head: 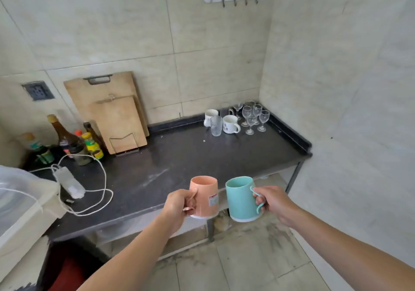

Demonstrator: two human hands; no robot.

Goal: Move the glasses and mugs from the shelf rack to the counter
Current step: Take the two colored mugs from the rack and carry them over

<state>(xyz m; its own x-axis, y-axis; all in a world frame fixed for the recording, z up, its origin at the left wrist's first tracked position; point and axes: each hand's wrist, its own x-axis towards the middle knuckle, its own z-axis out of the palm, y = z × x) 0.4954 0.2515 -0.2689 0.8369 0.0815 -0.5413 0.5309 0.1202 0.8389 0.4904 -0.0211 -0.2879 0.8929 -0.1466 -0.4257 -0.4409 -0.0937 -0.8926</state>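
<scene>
My left hand (179, 203) is closed round the handle of the pink mug (204, 197); my right hand (272, 200) grips the handle of the teal mug (241, 198). Both mugs are upright, side by side just over the counter's (179, 155) front edge, the right one nearer the bare end. I judge the set-down lies ahead, towards the far right corner, where two white mugs (230, 124), a ribbed tumbler (216, 126) and about six wine glasses (252, 116) cluster; another clear glass may stand behind.
</scene>
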